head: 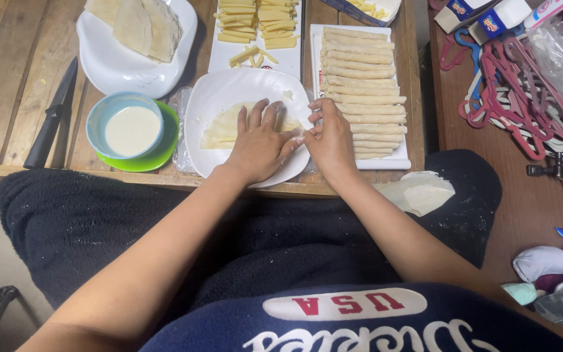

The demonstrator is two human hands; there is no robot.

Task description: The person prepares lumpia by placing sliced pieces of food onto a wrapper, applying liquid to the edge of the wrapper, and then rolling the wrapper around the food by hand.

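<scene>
Rolling step: left hand (pixel 259 140) pressed flat on the thin wrapper (pixel 219 127) lying on the white plate (pixel 229 88), right hand (pixel 329 133) pinching its near end; next, tight even rolling seems required.

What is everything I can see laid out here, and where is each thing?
Wrapper: one, pale, on the middle plate under the hands.
Middle plate: one, white, table centre.
Rolled sticks: a stack, pale, on the right tray.
Right tray: one, white.
Cheese strips: many, yellow, on the back tray.
Bowl: one, light blue, white liquid inside, on a green saucer.
Spare wrappers: a few, pale, back-left plate.
Knife: one, black, far left.
Hangers: a pile, red, on the right.
Left hand: flat on the wrapper.
Right hand: pinching the wrapper's right end.
</scene>
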